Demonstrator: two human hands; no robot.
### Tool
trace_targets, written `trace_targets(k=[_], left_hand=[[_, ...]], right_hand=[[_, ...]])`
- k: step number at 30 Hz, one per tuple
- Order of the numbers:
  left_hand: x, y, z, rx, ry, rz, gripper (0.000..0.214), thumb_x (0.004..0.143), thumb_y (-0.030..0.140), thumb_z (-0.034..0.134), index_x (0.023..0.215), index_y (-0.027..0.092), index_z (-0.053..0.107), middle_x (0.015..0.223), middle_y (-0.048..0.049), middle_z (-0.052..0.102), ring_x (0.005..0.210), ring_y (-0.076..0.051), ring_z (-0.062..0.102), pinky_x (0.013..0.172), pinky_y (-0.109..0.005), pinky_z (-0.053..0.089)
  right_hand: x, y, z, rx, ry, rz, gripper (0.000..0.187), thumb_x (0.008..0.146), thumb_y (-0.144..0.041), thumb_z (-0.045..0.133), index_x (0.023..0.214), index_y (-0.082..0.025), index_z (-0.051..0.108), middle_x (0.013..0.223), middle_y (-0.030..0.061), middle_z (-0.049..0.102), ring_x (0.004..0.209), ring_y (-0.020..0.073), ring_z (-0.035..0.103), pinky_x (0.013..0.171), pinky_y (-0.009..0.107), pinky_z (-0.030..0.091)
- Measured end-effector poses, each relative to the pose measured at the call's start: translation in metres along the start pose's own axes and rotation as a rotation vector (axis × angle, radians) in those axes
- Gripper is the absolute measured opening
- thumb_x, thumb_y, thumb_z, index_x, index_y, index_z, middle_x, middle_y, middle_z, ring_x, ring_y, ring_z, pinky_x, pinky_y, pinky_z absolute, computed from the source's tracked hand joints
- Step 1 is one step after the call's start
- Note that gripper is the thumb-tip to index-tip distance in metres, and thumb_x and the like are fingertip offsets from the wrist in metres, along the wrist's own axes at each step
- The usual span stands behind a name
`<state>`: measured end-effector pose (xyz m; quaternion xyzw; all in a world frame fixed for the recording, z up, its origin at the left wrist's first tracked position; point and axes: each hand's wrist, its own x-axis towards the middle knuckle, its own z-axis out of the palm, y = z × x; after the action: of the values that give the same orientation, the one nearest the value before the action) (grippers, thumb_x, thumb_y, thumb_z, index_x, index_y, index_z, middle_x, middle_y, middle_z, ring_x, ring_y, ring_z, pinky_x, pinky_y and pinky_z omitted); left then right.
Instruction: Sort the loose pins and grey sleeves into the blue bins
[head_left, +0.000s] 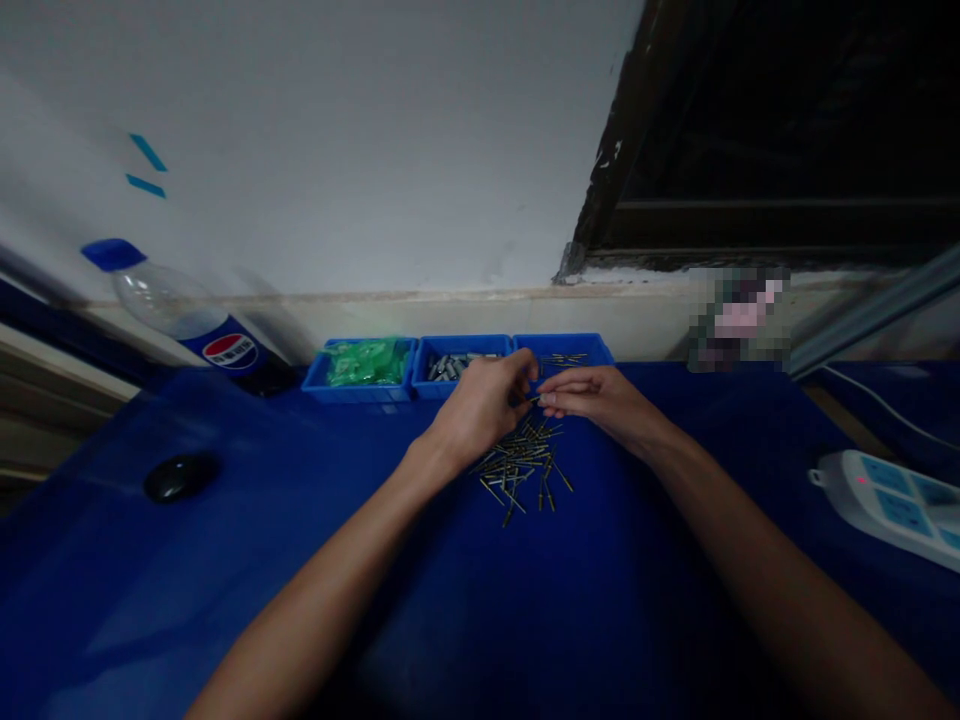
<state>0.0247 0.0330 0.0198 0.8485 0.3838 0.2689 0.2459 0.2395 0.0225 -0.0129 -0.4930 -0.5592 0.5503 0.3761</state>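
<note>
Above a loose pile of thin metal pins (517, 455) with darker, thicker ends, my two hands nearly meet. My right hand (600, 402) pinches a small thin metal pin (534, 400) between thumb and fingertips, its tip pointing toward the other hand. My left hand (486, 398) is closed, fingers curled, just left of that pin; what it holds is hidden behind the fingers. Right behind the hands stands a blue bin (592, 350) with more thin pins in it. Another blue bin (424, 385), holding short grey metal cylinders, is partly covered by my left hand.
A third blue bin (315, 390) holds green plastic bags (366, 362). A Pepsi bottle (229, 345) leans at the back left, with a black rounded object (178, 478) in front of it. At right lies a white power strip (885, 500). A wall (375, 150) closes off the blue table's (465, 620) back.
</note>
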Motion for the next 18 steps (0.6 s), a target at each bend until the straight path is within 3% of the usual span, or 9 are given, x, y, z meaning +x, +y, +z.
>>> trace_targets(k=[4, 9, 14, 18], left_hand=[[-0.003, -0.003, 0.001, 0.096, -0.1, -0.077, 0.03, 0.081, 0.01, 0.072, 0.11, 0.016, 0.065, 0.087, -0.0034, 0.075, 0.075, -0.016, 0.068, 0.067, -0.028, 0.047], [-0.008, -0.011, 0.007, 0.19, -0.304, -0.153, 0.032, 0.078, 0.008, 0.071, 0.107, 0.018, 0.067, 0.087, -0.0034, 0.075, 0.073, -0.016, 0.067, 0.063, -0.027, 0.043], [-0.009, -0.017, 0.018, 0.184, -0.32, -0.159, 0.036, 0.074, 0.001, 0.061, 0.105, 0.019, 0.067, 0.086, -0.0037, 0.074, 0.07, -0.016, 0.066, 0.063, -0.027, 0.042], [-0.007, -0.017, 0.015, 0.121, -0.3, -0.155, 0.046, 0.07, 0.001, 0.061, 0.113, 0.016, 0.067, 0.089, -0.0039, 0.075, 0.073, -0.016, 0.066, 0.063, -0.026, 0.044]], right_hand=[[-0.002, -0.006, -0.005, 0.009, 0.116, -0.056, 0.022, 0.071, -0.037, 0.087, 0.089, -0.026, 0.083, 0.086, 0.0053, 0.082, 0.081, 0.0241, 0.076, 0.086, 0.046, 0.061], [-0.007, -0.018, -0.015, 0.006, 0.257, -0.116, 0.038, 0.077, -0.037, 0.085, 0.113, -0.027, 0.079, 0.105, 0.0082, 0.083, 0.097, 0.0274, 0.078, 0.095, 0.049, 0.06], [-0.007, -0.022, -0.016, -0.014, 0.256, -0.097, 0.031, 0.079, -0.039, 0.083, 0.107, -0.026, 0.079, 0.1, 0.0079, 0.083, 0.096, 0.0278, 0.078, 0.089, 0.047, 0.061], [-0.005, -0.02, -0.017, -0.011, 0.236, -0.102, 0.025, 0.078, -0.037, 0.082, 0.101, -0.027, 0.079, 0.097, 0.007, 0.082, 0.091, 0.0262, 0.078, 0.085, 0.045, 0.062]])
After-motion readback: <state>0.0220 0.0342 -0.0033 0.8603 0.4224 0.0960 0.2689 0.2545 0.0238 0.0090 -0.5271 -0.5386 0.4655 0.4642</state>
